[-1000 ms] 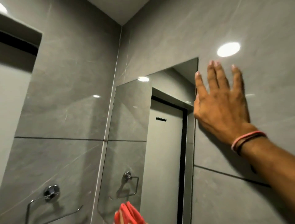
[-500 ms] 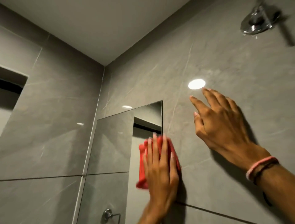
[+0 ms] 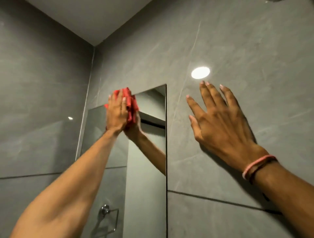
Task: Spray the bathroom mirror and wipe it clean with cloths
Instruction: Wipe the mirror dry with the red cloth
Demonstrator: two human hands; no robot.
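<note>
A tall frameless mirror (image 3: 147, 195) is set into the grey tiled wall. My left hand (image 3: 117, 113) presses a red cloth (image 3: 130, 103) flat against the mirror's top edge, near its upper left part. The hand and arm are mirrored in the glass just to the right. My right hand (image 3: 219, 125) rests on the wall tile to the right of the mirror, fingers spread, holding nothing. A pink band and a dark band circle that wrist. No spray bottle is in view.
Grey tiled walls meet in a corner (image 3: 91, 71) left of the mirror. A ceiling light glares off the tile (image 3: 200, 72) above my right hand. A chrome towel ring (image 3: 108, 212) shows reflected low in the mirror. A shower head's edge (image 3: 273, 0) pokes in at the top right.
My left hand has carried the red cloth up and left, from the mirror's right side to its top edge. My right hand has flattened against the tile.
</note>
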